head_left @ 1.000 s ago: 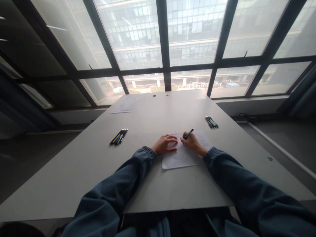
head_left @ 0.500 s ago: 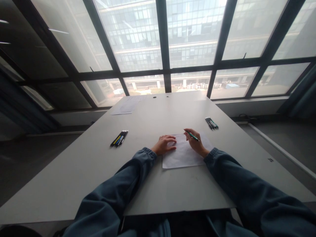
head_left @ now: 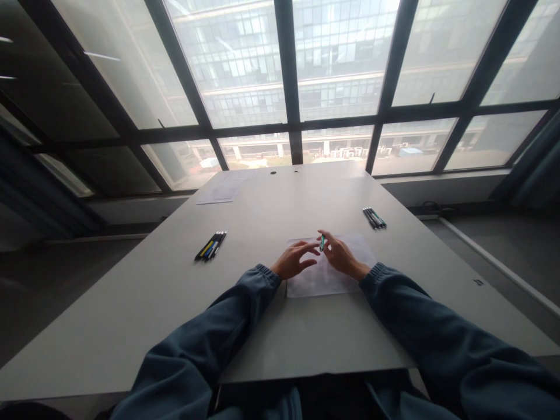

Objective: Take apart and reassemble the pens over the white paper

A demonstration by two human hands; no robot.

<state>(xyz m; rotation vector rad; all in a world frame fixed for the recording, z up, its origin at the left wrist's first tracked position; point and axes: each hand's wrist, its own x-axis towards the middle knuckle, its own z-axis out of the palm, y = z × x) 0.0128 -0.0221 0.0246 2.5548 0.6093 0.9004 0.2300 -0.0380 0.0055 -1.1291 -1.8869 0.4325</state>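
A sheet of white paper lies on the table near me, partly covered by both hands. Over its right half, my right hand grips a green and black pen between thumb and fingers, the pen nearly upright in view. My left hand is over the sheet's left side, thumb and fingers apart, nothing in its grasp. Its fingertips come close to the pen; whether they touch it I cannot tell.
On the white table, a row of dark pens with yellow and blue ones lies to the left. Another row of pens rests to the right. Farther back are more paper sheets, before a large window.
My right hand has shifted left and turned the pen from a slant to nearly upright in view. My left hand has lifted slightly and moved right, nearer the pen.
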